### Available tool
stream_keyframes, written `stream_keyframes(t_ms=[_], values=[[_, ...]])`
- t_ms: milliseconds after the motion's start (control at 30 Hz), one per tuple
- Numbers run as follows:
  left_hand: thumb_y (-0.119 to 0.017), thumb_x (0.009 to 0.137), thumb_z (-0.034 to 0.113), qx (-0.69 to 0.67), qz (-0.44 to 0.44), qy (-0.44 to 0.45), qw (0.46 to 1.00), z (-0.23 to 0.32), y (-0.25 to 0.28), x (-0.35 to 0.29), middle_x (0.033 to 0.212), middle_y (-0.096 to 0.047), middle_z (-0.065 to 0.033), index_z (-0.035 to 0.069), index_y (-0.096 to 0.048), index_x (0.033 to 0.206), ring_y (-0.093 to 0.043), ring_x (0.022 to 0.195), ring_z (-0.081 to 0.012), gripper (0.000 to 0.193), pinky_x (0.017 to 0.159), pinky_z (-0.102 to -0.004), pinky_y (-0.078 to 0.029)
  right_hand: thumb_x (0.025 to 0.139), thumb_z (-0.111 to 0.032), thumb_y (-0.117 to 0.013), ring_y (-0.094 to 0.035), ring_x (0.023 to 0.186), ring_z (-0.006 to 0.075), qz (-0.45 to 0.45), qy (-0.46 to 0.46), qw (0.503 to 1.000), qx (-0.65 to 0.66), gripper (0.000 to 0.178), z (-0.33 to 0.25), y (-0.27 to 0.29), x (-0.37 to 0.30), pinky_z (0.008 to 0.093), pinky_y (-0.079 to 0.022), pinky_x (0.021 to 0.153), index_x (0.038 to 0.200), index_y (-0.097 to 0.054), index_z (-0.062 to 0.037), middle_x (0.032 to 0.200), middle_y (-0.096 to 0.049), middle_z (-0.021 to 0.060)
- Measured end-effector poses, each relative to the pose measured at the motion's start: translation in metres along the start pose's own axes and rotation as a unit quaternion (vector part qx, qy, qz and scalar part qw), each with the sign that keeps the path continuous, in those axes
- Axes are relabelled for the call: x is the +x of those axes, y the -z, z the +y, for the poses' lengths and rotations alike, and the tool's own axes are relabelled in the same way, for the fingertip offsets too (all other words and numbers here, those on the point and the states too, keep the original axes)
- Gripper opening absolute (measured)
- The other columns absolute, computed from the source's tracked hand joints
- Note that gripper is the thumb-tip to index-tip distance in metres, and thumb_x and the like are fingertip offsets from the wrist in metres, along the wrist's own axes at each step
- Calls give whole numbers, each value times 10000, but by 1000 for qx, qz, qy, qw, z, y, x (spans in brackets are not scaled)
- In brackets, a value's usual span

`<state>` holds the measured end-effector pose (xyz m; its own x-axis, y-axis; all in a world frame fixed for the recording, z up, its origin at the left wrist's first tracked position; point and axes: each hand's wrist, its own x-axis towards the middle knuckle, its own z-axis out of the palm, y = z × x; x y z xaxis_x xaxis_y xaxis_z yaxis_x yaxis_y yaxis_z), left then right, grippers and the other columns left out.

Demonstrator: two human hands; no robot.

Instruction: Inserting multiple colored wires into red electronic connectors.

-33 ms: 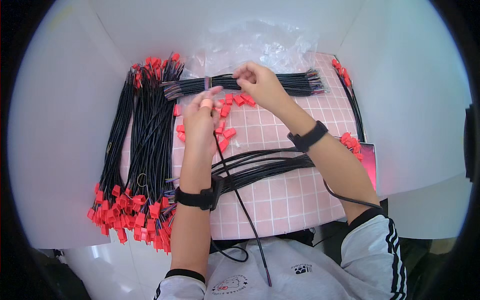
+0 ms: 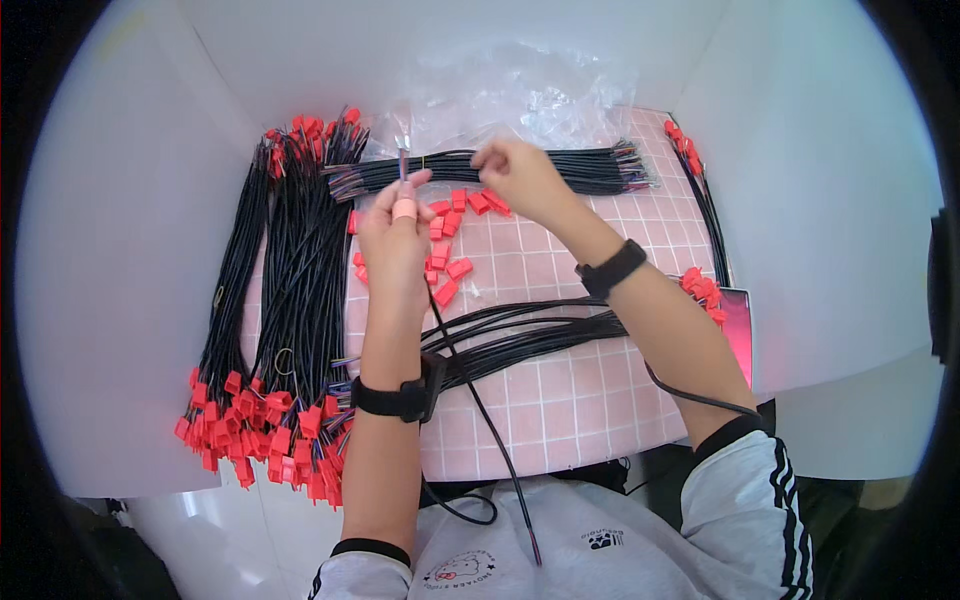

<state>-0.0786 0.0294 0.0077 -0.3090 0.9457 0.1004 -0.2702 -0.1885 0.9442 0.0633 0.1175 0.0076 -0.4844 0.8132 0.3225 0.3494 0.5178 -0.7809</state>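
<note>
My left hand (image 2: 393, 238) grips a black cable (image 2: 468, 372) near one end, its fingers closed. Thin coloured wires (image 2: 403, 165) stick up above the fingertips from that end. The rest of the cable hangs past my wrist to a bare wire end against my shirt. My right hand (image 2: 527, 182) hovers beside it, over a bundle of black cables (image 2: 590, 168) at the back. Its fingers are curled together, and whatever they might hold is hidden. Loose red connector housings (image 2: 440, 258) lie on the table between and below the hands.
A thick pile of black cables (image 2: 305, 270) with red housings covers the left side. More cables (image 2: 540, 340) lie under my forearms. Clear plastic bags (image 2: 520, 95) rest at the back. On the right are several finished-looking cables (image 2: 708, 205) and a pink-screened device (image 2: 738, 335).
The thin wires now stand upright above my left fingertips. My left hand has shifted slightly left, and my right fingers have curled in more.
</note>
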Motion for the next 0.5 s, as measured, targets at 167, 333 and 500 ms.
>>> stream_keyframes(t_ms=[167,333,500], values=[[-417,891,119,87,35,-141,986,12,-4,5,597,-442,42,-39,-549,1033,-296,442,-8,250,389,-162,-203,698,-124,-615,-591,786,292,-50,-58,948,-309,237,63,-37,6,345,-483,669,908,-576,-22,905,-577,175],[-368,902,125,6,-91,0,996,13,-7,-4,638,-481,12,-42,-519,1085,-308,444,-25,291,406,-160,-228,726,-63,-537,-588,839,323,12,-90,928,-362,154,43,-55,4,395,-496,690,860,-590,-8,906,-575,178],[-343,901,101,-36,-144,10,989,18,-21,-16,658,-491,-5,-15,-504,1101,-326,464,-41,282,441,-166,-267,718,-64,-553,-613,771,277,-8,-145,939,-313,162,15,-22,5,360,-499,663,866,-595,-12,818,-611,165]])
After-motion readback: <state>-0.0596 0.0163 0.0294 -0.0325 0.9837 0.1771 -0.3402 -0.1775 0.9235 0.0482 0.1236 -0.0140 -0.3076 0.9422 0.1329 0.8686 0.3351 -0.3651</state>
